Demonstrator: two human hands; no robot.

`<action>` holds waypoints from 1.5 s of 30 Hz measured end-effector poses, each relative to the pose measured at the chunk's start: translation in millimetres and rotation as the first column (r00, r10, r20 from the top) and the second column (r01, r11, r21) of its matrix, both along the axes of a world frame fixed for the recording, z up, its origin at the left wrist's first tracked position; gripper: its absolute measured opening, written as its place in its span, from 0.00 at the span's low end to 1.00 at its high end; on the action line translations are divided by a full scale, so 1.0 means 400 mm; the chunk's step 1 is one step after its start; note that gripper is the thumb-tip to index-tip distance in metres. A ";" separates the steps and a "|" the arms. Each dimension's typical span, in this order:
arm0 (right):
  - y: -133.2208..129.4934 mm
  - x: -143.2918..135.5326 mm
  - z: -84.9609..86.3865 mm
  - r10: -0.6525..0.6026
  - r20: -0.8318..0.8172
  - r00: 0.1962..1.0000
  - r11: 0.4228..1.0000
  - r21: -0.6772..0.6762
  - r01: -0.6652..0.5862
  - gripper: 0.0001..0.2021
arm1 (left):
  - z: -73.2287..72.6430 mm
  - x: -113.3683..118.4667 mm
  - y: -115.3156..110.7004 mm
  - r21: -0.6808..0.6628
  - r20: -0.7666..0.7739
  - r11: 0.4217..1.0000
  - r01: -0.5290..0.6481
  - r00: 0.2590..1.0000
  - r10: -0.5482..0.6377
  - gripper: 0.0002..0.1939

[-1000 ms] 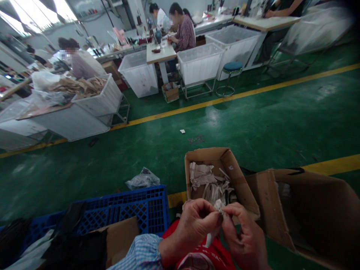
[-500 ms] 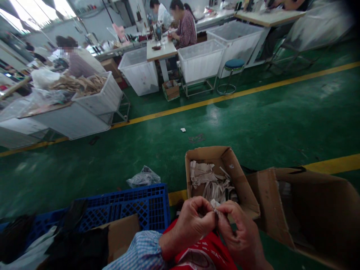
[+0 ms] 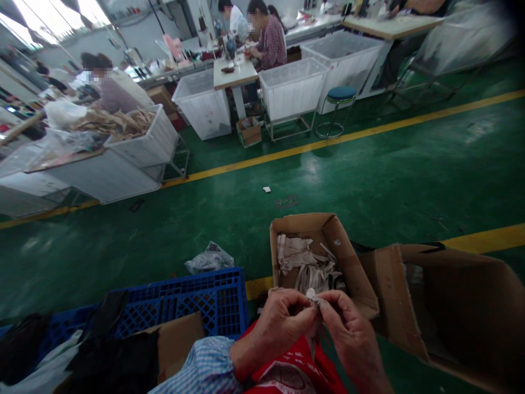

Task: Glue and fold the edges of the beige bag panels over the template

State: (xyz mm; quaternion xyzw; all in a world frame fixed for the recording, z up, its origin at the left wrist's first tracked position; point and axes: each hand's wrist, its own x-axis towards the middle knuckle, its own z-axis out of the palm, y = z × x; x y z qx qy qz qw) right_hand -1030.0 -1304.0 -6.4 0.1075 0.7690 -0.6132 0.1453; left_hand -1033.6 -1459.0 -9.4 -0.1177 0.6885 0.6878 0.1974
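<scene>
My left hand [image 3: 285, 317] and my right hand [image 3: 348, 328] meet low in the view, fingertips pinched together. Between them is a small whitish-grey strip of material [image 3: 311, 295], bunched at the top, with an end dangling below the fingers; its exact kind is hard to make out. Just beyond the hands stands an open cardboard box [image 3: 303, 220] with pale beige strips [image 3: 314, 271] heaped inside. A red apron [image 3: 287, 369] with white print lies under my hands, and a blue checked sleeve [image 3: 205, 364] covers my left forearm.
A second cardboard box [image 3: 400, 306] sits to the right. On the left is a blue plastic pallet [image 3: 205, 303] with dark cloth [image 3: 118, 355] and cardboard on it. A clear plastic bag [image 3: 211, 258] lies behind it. Across the green floor, people work at tables beside white bins [image 3: 293, 90] and a stool [image 3: 342, 94].
My right hand has shifted slightly, and its fingers are more drawn together. More of the strip now shows, above and below the fingertips.
</scene>
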 end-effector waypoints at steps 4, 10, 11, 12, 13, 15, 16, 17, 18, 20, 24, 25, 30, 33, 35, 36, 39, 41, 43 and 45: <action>0.036 -0.033 0.003 0.199 -0.235 0.951 0.978 0.110 -0.178 0.11 | 0.001 -0.002 0.001 -0.083 0.009 0.996 0.031 0.999 -0.031 0.11; 0.058 -0.075 0.029 0.607 -0.601 0.520 0.778 0.585 -0.230 0.09 | -0.008 -0.002 0.000 -0.181 0.032 0.981 0.073 0.997 -0.068 0.10; 0.059 -0.075 0.027 0.653 -0.587 0.478 0.737 0.638 -0.223 0.08 | -0.008 -0.002 0.000 -0.190 0.041 0.978 0.083 0.996 -0.077 0.10; 0.059 -0.074 0.024 0.686 -0.575 0.447 0.706 0.674 -0.217 0.08 | -0.008 -0.002 0.000 -0.198 0.052 0.976 0.094 0.995 -0.086 0.10; 0.058 -0.073 0.020 0.708 -0.564 0.426 0.684 0.697 -0.214 0.07 | -0.007 -0.002 -0.001 -0.204 0.062 0.973 0.105 0.994 -0.094 0.10; 0.058 -0.068 0.013 0.739 -0.544 0.398 0.654 0.722 -0.227 0.06 | -0.003 -0.003 -0.004 -0.215 0.079 0.969 0.125 0.991 -0.110 0.10; 0.057 -0.066 0.010 0.753 -0.533 0.387 0.640 0.731 -0.237 0.06 | -0.001 -0.003 -0.006 -0.221 0.086 0.966 0.133 0.990 -0.116 0.10; 0.058 -0.064 0.009 0.762 -0.523 0.381 0.629 0.738 -0.245 0.06 | 0.000 -0.004 -0.007 -0.228 0.092 0.964 0.140 0.988 -0.122 0.10; 0.058 -0.063 0.008 0.773 -0.512 0.375 0.617 0.744 -0.255 0.07 | 0.001 -0.004 -0.009 -0.233 0.098 0.961 0.149 0.987 -0.129 0.10; 0.059 -0.060 0.008 0.798 -0.481 0.363 0.586 0.761 -0.279 0.08 | -0.001 -0.003 -0.011 -0.237 0.105 0.957 0.167 0.984 -0.146 0.09; 0.058 -0.052 0.009 0.819 -0.418 0.394 0.553 0.759 -0.344 0.12 | -0.010 0.001 -0.010 -0.214 0.104 0.958 0.191 0.980 -0.172 0.08; 0.056 -0.051 0.007 0.801 -0.419 0.428 0.576 0.735 -0.358 0.12 | -0.013 0.001 -0.009 -0.203 0.099 0.961 0.190 0.980 -0.172 0.08; 0.045 -0.050 -0.031 0.666 -0.460 0.588 0.709 0.635 -0.307 0.12 | -0.023 -0.012 -0.012 -0.103 0.070 0.982 0.157 0.986 -0.150 0.11; 0.033 -0.040 -0.056 0.508 -0.475 0.719 0.816 0.533 -0.224 0.10 | -0.026 -0.017 -0.015 -0.017 0.083 0.988 0.154 0.985 -0.152 0.14; 0.019 -0.026 -0.068 0.391 -0.441 0.808 0.879 0.438 -0.186 0.09 | -0.025 -0.017 -0.015 0.043 0.107 0.987 0.155 0.981 -0.159 0.16; 0.011 -0.019 -0.073 0.346 -0.414 0.842 0.903 0.391 -0.179 0.10 | -0.025 -0.017 -0.014 0.069 0.119 0.986 0.153 0.980 -0.161 0.17; -0.001 -0.003 -0.084 0.295 -0.338 0.894 0.937 0.286 -0.201 0.11 | -0.029 -0.015 -0.015 0.118 0.146 0.983 0.142 0.976 -0.159 0.18; 0.006 -0.005 -0.085 0.312 -0.316 0.896 0.936 0.261 -0.234 0.10 | -0.035 -0.014 -0.018 0.126 0.157 0.982 0.140 0.975 -0.159 0.17; 0.024 -0.016 -0.079 0.368 -0.326 0.871 0.918 0.276 -0.284 0.09 | -0.042 -0.013 -0.021 0.132 0.168 0.981 0.141 0.972 -0.162 0.16; 0.046 -0.032 -0.066 0.465 -0.358 0.810 0.875 0.327 -0.358 0.10 | -0.048 -0.013 -0.023 0.138 0.179 0.980 0.140 0.970 -0.164 0.15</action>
